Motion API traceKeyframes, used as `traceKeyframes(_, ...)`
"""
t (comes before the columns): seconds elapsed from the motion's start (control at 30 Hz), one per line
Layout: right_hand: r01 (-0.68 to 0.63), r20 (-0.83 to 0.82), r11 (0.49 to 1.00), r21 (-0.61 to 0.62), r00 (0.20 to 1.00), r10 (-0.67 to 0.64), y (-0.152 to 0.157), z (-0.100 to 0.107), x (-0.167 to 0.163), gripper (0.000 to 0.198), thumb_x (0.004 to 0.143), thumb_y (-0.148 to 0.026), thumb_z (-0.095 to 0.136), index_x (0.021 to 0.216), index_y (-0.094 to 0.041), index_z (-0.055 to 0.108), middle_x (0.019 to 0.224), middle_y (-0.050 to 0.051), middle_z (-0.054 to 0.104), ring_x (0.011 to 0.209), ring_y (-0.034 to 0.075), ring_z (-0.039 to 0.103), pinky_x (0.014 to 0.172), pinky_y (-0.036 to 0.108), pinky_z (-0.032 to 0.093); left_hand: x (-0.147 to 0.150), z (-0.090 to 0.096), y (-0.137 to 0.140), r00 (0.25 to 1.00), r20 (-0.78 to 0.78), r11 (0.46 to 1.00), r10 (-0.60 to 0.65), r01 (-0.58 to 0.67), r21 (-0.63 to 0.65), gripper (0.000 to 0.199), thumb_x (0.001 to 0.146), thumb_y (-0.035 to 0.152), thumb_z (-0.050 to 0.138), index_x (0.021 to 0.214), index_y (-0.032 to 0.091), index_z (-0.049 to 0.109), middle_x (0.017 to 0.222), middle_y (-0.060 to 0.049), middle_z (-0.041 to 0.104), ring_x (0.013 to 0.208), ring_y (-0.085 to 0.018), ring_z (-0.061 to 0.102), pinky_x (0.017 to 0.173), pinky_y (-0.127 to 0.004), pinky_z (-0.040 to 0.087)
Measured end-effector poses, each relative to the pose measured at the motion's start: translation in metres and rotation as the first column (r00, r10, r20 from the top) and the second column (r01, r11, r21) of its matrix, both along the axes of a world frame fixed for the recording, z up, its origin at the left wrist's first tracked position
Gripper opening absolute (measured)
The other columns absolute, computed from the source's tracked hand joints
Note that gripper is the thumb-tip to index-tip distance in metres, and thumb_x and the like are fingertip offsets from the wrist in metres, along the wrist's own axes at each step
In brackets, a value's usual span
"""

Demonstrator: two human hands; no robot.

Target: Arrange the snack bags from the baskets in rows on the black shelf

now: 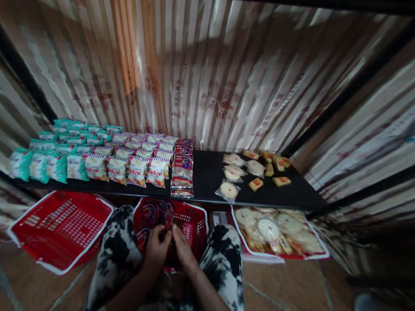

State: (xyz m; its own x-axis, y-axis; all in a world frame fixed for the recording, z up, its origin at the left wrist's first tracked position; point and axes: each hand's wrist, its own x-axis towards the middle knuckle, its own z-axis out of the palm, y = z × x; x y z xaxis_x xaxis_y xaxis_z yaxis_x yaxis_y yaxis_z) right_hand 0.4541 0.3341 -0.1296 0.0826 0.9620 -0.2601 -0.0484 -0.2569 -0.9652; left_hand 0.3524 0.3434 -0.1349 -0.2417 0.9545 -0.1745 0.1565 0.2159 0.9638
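Over the red basket (204,219) between my knees, my left hand (157,244) and my right hand (182,246) meet with their fingertips pinched together. Both grip a dark red snack packet (166,211), partly hidden by my fingers. More red packets (149,213) lie in that basket below and to the left of my hands. Just above on the black shelf (205,175) runs a row of similar red packets (183,163), the front ones overlapping.
Left on the shelf stand teal bags (57,165) and white bags (137,170). Right are round wrapped cakes (229,190) and small yellow packets (255,184). A red basket (66,225) lies at left; a filled basket (315,258) stands at right. A dark post (355,87) slants beside the shelf.
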Motion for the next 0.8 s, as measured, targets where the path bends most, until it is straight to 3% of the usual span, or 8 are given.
traceKeyframes(0.2, 0.033, -0.038, 0.998, -0.062, 0.999, -0.035, -0.004, 0.016, 0.007, 0.071, 0.063, -0.069, 0.061, 0.114, -0.019, 0.063, 0.127, 0.009, 0.058, 0.123, 0.025, 0.047, 0.107, 0.038, 0.031, 0.006, 0.014, -0.005, 0.998, -0.017, 0.998, -0.052, 0.053, 0.039, 0.014, 0.068, 0.023, 0.06, 0.08, 0.019, 0.066, 0.1, -0.009, 0.066, 0.105, -0.025, 0.058, 0.097, -0.038, 0.043)
traceKeyframes(0.47, 0.142, -0.186, 0.989, -0.034, 0.972, -0.146, 0.001, 0.023, 0.021, 0.061, 0.067, -0.07, 0.056, 0.098, -0.02, 0.07, 0.102, 0.007, 0.07, 0.104, 0.025, 0.06, 0.093, 0.038, 0.044, -0.004, 0.016, 0.009, 0.999, -0.011, 0.998, -0.039, 0.04, 0.056, 0.028, 0.067, 0.024, 0.061, 0.094, 0.019, 0.064, 0.106, -0.01, 0.065, 0.097, -0.024, 0.061, 0.086, -0.036, 0.049)
traceKeyframes(0.53, 0.145, -0.276, 0.989, -0.027, 0.95, -0.147, 0.004, 0.026, 0.024, 0.061, 0.067, -0.07, 0.056, 0.096, -0.018, 0.069, 0.098, 0.008, 0.071, 0.096, 0.025, 0.063, 0.087, 0.037, 0.047, -0.007, 0.017, 0.016, 0.998, 0.053, 1.0, -0.02, 0.022, -0.023, 0.032, 0.064, 0.026, 0.065, 0.095, 0.019, 0.063, 0.105, -0.01, 0.065, 0.096, -0.024, 0.062, 0.083, -0.035, 0.05)
traceKeyframes(0.63, 0.124, -0.351, 0.992, -0.024, 0.928, -0.125, 0.009, 0.03, 0.026, 0.063, 0.065, -0.072, 0.057, 0.091, -0.015, 0.068, 0.088, 0.009, 0.072, 0.08, 0.024, 0.066, 0.074, 0.035, 0.05, -0.009, 0.018, 0.02, 0.966, 0.256, 0.984, -0.026, 0.07, -0.165, 0.039, 0.056, 0.03, 0.073, 0.09, 0.016, 0.062, 0.086, -0.009, 0.069, 0.085, -0.023, 0.066, 0.078, -0.033, 0.051)
traceKeyframes(0.8, 0.199, -0.276, 0.978, -0.061, 0.938, -0.209, 0.02, 0.022, 0.028, 0.06, 0.06, -0.073, 0.059, 0.077, -0.016, 0.065, 0.071, 0.005, 0.07, 0.065, 0.02, 0.063, 0.061, 0.029, 0.047, -0.011, 0.027, 0.018, 0.909, 0.413, 0.974, -0.06, 0.143, -0.174, 0.049, 0.044, 0.039, 0.079, 0.084, 0.016, 0.062, 0.071, -0.006, 0.07, 0.071, -0.023, 0.067, 0.07, -0.033, 0.052)
